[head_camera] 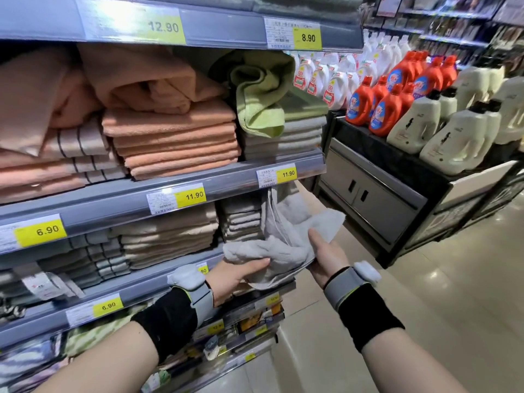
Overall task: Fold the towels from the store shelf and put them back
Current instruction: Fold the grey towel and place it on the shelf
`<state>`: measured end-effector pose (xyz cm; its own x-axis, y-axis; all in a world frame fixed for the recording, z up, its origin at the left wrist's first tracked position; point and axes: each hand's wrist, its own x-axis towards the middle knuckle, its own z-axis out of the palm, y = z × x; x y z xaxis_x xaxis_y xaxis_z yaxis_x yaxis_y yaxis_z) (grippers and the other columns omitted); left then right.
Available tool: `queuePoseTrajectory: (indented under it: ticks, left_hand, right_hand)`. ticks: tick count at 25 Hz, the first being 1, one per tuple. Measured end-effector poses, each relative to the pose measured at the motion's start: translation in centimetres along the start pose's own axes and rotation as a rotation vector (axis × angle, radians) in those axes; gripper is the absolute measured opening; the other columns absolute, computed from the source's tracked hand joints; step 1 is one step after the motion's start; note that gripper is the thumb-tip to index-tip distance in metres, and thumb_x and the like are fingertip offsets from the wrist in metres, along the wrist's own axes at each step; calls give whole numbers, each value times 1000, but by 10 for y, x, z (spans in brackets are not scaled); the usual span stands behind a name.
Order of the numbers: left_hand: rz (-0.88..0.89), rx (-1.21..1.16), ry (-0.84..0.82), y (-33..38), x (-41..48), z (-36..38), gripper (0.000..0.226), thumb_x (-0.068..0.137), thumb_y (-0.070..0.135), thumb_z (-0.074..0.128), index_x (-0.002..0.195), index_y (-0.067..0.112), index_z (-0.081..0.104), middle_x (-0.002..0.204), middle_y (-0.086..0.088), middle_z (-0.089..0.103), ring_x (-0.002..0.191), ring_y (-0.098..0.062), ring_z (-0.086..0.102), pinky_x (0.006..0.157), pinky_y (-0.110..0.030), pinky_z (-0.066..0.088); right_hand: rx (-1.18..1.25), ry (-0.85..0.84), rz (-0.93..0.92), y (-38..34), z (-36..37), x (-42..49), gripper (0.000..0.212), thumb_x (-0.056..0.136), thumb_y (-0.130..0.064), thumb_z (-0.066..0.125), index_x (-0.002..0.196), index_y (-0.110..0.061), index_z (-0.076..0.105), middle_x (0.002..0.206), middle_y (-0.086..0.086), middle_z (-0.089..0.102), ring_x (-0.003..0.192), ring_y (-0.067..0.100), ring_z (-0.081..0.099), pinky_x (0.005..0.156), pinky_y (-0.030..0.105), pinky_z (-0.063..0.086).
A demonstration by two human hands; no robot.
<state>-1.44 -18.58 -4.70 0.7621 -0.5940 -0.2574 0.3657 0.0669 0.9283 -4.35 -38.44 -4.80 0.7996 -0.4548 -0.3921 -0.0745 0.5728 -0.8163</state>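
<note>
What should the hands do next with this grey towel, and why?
Probably pull the grey towel clear of the shelf and spread it flat between both hands. It is crumpled: the left hand grips one bunched end, the right hand pinches the other side, and its top hangs close under the shelf, beside the folded stack.

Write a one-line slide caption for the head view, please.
Left hand and right hand hold a crumpled grey towel before a store shelf of folded towels.
</note>
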Motion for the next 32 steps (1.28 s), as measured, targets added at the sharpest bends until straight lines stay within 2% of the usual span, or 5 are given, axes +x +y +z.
queuePoseTrajectory:
  ticks: [7,13,18,26,32]
  left_hand:
    - [-269,-4,-598,-1,-8,-38,96,54,73,70,130,15,56,127,-5,63,116,-19,60,99,-38,46]
    - [-320,12,-27,15,12,-20,93,64,86,45,121,14,59,111,-9,70,99,-28,65,99,-47,45]
    - [-108,-51,141,17,14,-4,39,82,11,69,119,2,62,106,-15,72,90,-26,70,83,-37,57]
    - [-137,-53,187,26,16,-36,14,93,11,53,93,11,67,75,2,76,64,-9,70,61,-24,57]
    - [-70,338,266,29,14,-38,35,82,14,70,116,9,58,104,-6,71,77,-15,70,64,-25,53]
  right_hand:
    - [20,-236,-33,-51,-19,-29,33,95,-15,49,124,-2,56,121,16,66,108,27,65,91,41,54]
    - [-234,-417,-47,-80,-22,-60,29,77,-6,64,106,-6,62,86,8,75,74,21,72,64,31,59]
    - [-314,-523,-61,-99,-25,-68,34,66,-22,82,96,-9,73,89,10,75,79,23,72,67,33,59]
    - [-516,-121,-419,-116,-33,-45,60,54,-67,76,92,-21,74,102,10,74,100,30,67,91,46,52]
    - [-600,-279,-379,-118,-15,-47,17,91,-26,59,89,-13,70,91,9,72,87,26,66,84,43,51]
